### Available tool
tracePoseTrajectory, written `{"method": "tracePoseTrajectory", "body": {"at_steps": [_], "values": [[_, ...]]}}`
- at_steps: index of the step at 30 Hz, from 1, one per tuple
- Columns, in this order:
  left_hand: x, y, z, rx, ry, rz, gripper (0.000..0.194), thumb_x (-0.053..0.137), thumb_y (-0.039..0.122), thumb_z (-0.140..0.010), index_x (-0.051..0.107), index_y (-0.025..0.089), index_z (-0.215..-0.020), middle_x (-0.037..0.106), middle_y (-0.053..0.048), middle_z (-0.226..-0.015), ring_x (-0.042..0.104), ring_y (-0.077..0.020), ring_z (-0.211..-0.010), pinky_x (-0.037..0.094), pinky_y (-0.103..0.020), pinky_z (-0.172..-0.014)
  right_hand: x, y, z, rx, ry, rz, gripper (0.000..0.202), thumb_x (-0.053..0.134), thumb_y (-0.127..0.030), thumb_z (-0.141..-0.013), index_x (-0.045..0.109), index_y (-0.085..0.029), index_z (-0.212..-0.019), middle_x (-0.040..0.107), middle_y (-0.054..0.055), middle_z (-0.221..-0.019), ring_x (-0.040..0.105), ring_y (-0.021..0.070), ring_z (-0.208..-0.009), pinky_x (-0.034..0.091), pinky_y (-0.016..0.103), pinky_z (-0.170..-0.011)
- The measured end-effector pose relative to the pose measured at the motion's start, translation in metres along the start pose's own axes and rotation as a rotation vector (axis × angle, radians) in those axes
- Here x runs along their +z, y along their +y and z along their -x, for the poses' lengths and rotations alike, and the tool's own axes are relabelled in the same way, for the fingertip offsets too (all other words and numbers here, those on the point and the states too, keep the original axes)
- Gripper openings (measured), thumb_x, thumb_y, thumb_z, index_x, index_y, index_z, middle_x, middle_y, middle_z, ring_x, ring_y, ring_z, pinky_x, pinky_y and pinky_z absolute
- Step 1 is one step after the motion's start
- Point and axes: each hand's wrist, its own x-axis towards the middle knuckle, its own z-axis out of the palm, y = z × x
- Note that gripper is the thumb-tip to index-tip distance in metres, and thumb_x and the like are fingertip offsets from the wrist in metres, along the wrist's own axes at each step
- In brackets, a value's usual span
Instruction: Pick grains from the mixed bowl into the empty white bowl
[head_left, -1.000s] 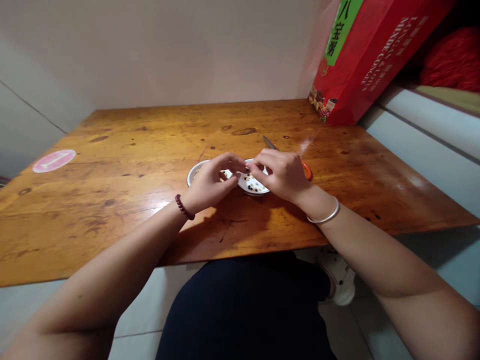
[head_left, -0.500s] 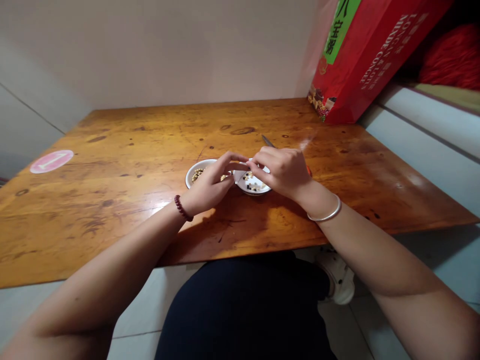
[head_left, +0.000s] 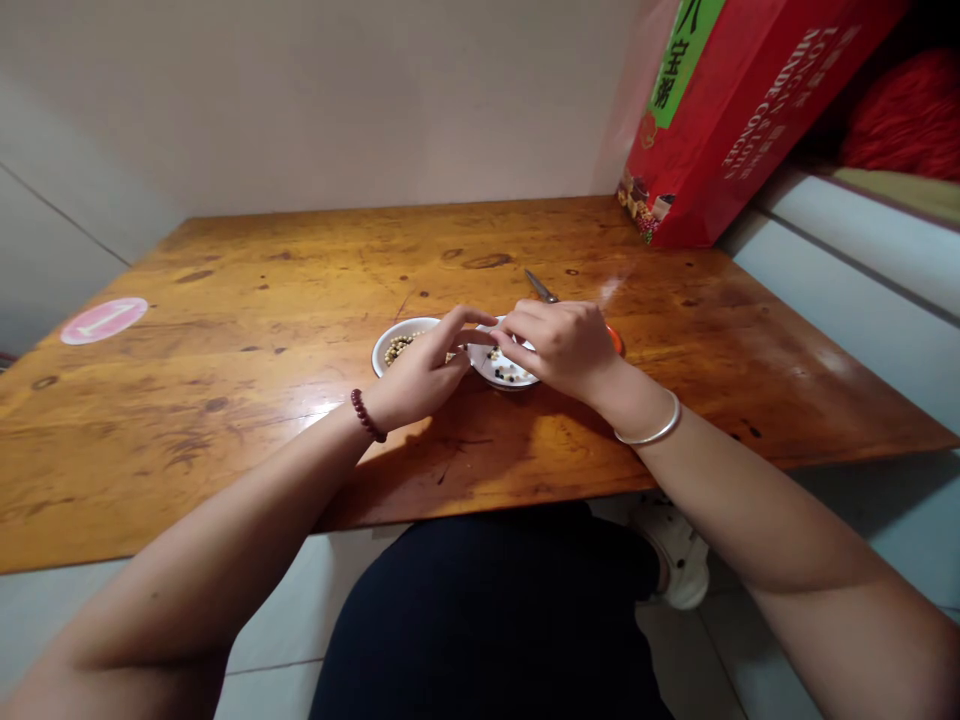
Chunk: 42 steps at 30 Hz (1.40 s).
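My left hand (head_left: 429,365), with a dark red bead bracelet at the wrist, hovers over the inner edges of two white bowls. Its index finger reaches to the fingertips of my right hand (head_left: 559,345). The fingers of both hands are drawn together in a pinch, and whatever is between them is too small to make out. Under my left hand the left bowl (head_left: 377,352) holds many pale gold beads (head_left: 397,348). Below my right fingers, the right bowl (head_left: 495,384) contains scattered black and cream beads (head_left: 510,374). My hand covers part of each bowl.
Behind my right hand lie scissors (head_left: 541,287), with an orange handle (head_left: 616,340) partly hidden. A red carton (head_left: 720,130) stands at the table's back right corner. On the wooden table (head_left: 225,330), a pink round sticker (head_left: 105,321) is at the left.
My right hand has shifted very slightly, showing more of the scissors and their orange handle. My left hand stays nearly in place, the fingertips still together above the bowls.
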Motion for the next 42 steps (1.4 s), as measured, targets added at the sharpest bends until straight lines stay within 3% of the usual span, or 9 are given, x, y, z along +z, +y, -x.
{"method": "tracePoseTrajectory", "body": {"at_steps": [6,9,13,16,18,20,24,30,42], "values": [[0.003,-0.002,-0.001,-0.023,0.076,-0.004,0.036,0.047,0.01,-0.083,0.055,0.019,-0.117,0.075,-0.007,-0.11,0.07,-0.0188,-0.099,0.053,-0.029,-0.079,0.0,-0.003,0.0,0.021,-0.035,-0.062,0.041,0.043,-0.04,-0.103,0.074,-0.019,-0.09,0.069,0.005,-0.08,0.053,0.0141,-0.064,0.024,0.031,-0.061],[-0.004,-0.008,-0.006,0.013,0.348,-0.048,0.027,0.05,0.008,-0.082,0.06,0.019,-0.105,0.074,-0.007,-0.111,0.069,-0.0186,-0.105,0.054,-0.029,-0.081,0.0,-0.005,0.0,0.032,-0.049,-0.095,0.041,0.044,-0.042,-0.103,0.074,-0.019,-0.087,0.068,0.004,-0.079,0.053,0.014,-0.065,0.024,0.031,-0.061],[-0.037,-0.033,-0.02,-0.011,0.799,-0.191,0.025,0.05,0.001,-0.08,0.059,0.02,-0.095,0.072,-0.004,-0.103,0.068,-0.0151,-0.101,0.054,-0.027,-0.089,0.001,-0.005,0.0,0.053,-0.059,-0.169,0.038,0.048,-0.04,-0.101,0.072,-0.018,-0.083,0.067,0.004,-0.077,0.053,0.0137,-0.065,0.026,0.03,-0.062],[-0.066,-0.063,-0.027,-0.159,0.925,-0.198,0.025,0.053,0.002,-0.08,0.059,0.02,-0.096,0.071,-0.005,-0.105,0.068,-0.0157,-0.101,0.054,-0.025,-0.085,0.002,-0.004,0.001,0.074,-0.05,-0.231,0.035,0.05,-0.038,-0.1,0.072,-0.018,-0.081,0.067,0.003,-0.076,0.053,0.0136,-0.065,0.028,0.03,-0.063],[-0.079,-0.082,-0.027,-0.32,0.896,-0.203,0.019,0.058,0.009,-0.083,0.063,0.018,-0.098,0.072,-0.007,-0.103,0.068,-0.0174,-0.095,0.055,-0.027,-0.081,0.004,-0.003,0.001,0.093,-0.038,-0.267,0.034,0.051,-0.037,-0.099,0.071,-0.018,-0.08,0.066,0.003,-0.075,0.052,0.0136,-0.065,0.029,0.029,-0.063],[-0.084,-0.096,-0.025,-0.473,0.762,-0.247,0.016,0.063,0.015,-0.083,0.067,0.015,-0.099,0.073,-0.009,-0.102,0.069,-0.0193,-0.093,0.055,-0.029,-0.082,0.005,-0.002,0.001,0.111,-0.03,-0.309,0.032,0.053,-0.036,-0.099,0.07,-0.018,-0.078,0.066,0.003,-0.074,0.052,0.0135,-0.065,0.031,0.029,-0.065],[-0.079,-0.11,-0.021,-0.68,0.544,-0.367,0.021,0.069,0.027,-0.083,0.074,0.012,-0.098,0.075,-0.012,-0.105,0.069,-0.023,-0.096,0.053,-0.03,-0.084,0.007,0.001,0.0,0.148,-0.029,-0.38,0.03,0.056,-0.034,-0.097,0.066,-0.018,-0.074,0.064,0.002,-0.073,0.051,0.013,-0.065,0.033,0.028,-0.066],[-0.072,-0.117,-0.02,-0.661,0.375,-0.568,0.034,0.074,0.049,-0.08,0.078,0.019,-0.095,0.077,-0.009,-0.102,0.07,-0.0254,-0.094,0.053,-0.031,-0.082,0.009,0.005,-0.001,0.175,-0.042,-0.39,0.032,0.055,-0.036,-0.097,0.064,-0.019,-0.071,0.064,0.003,-0.072,0.05,0.0135,-0.065,0.031,0.029,-0.065],[-0.071,-0.107,-0.018,-0.687,0.363,-0.642,0.024,0.07,0.042,-0.083,0.079,0.021,-0.089,0.077,-0.011,-0.094,0.069,-0.0256,-0.084,0.049,-0.032,-0.073,0.008,0.008,-0.001,0.196,-0.059,-0.335,0.034,0.053,-0.04,-0.098,0.066,-0.019,-0.073,0.066,0.002,-0.074,0.053,0.014,-0.066,0.03,0.029,-0.064]]}}
